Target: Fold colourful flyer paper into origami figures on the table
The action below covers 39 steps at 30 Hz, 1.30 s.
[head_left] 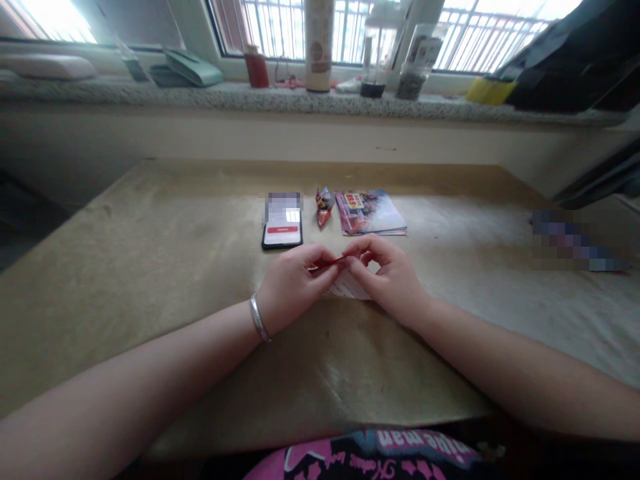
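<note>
Pinching red strip, left hand, right hand (fingers curled)

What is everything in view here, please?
Table: 1, tan, foreground
Phone: 1, black-edged, table
Packet: 1, red-patterned, right of phone
Leaflet stack: 1, multicoloured, right of packet
Sheet: 1, white, table centre
Strip: 1, red, centre
Blurred item: 1, bluish, right
Windowsill: 1, grey, behind table
Windowsill items: several, mixed colours
Windows: several, bright, back
Bracelet: 1, silver, left wrist
Clothing: 1, black and pink, bottom
Left hand: 1, bare, pinching strip
Right hand: 1, bare, pinching strip
</note>
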Motion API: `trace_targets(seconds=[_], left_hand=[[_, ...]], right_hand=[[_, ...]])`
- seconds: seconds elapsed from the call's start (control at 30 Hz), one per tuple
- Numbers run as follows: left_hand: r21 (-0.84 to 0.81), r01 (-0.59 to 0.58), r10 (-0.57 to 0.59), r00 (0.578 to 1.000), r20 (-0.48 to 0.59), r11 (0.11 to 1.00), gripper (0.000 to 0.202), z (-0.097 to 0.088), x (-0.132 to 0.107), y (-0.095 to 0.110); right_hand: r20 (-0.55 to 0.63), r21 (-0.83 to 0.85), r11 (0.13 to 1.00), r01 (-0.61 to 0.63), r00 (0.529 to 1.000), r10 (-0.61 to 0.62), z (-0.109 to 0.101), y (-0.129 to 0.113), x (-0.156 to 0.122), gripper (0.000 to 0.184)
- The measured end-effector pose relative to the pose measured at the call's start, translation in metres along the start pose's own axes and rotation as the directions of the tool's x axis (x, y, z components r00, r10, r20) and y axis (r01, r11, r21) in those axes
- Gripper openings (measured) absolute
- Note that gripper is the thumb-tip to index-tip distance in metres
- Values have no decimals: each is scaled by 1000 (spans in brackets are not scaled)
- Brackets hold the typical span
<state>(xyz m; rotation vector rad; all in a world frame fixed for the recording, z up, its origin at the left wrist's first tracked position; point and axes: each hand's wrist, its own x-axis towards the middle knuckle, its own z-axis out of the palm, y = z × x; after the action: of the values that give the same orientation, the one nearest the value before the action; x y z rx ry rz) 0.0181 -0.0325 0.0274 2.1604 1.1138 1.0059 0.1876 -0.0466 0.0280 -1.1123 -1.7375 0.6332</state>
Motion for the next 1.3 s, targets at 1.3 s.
trace_targets(seconds=[1.3], left_hand=[[357,-108,84,993,81,928,33,-5,5,-18]], right_hand=[[172,-225,957,-185,959,226,-2,35,60,16]])
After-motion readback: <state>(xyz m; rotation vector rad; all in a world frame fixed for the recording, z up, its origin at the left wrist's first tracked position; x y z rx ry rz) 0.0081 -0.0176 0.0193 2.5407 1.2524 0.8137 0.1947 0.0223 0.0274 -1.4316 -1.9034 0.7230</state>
